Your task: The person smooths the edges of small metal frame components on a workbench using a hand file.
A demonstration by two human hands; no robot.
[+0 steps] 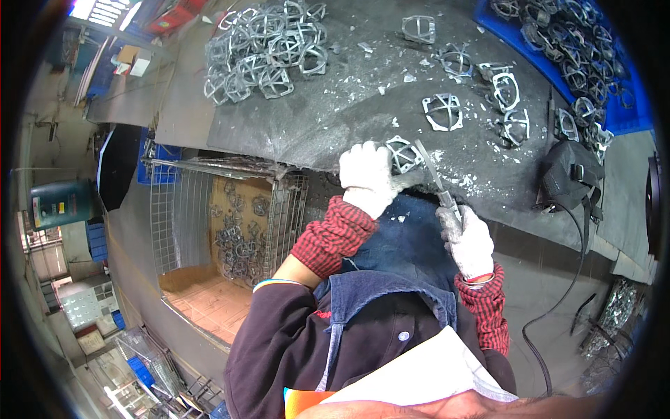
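Observation:
My left hand (366,174), in a white knit glove, closes on a silvery cast metal frame (403,155) with crossing bars, at the near edge of the dark worktop. My right hand (466,241), also gloved, grips the handle of a long, narrow metal hand tool (434,167). The tool's blade points up and left, along the right side of the frame; whether it touches the frame I cannot tell. Similar loose frames (443,112) lie on the worktop beyond my hands, among bright metal scraps.
A heap of such frames (269,45) sits at the far left of the worktop (300,126). At the far right a blue bin (631,115) holds more. A black bag-like object (571,174) trails a cable. Below left stands a wire cage (167,223) containing frames and cardboard.

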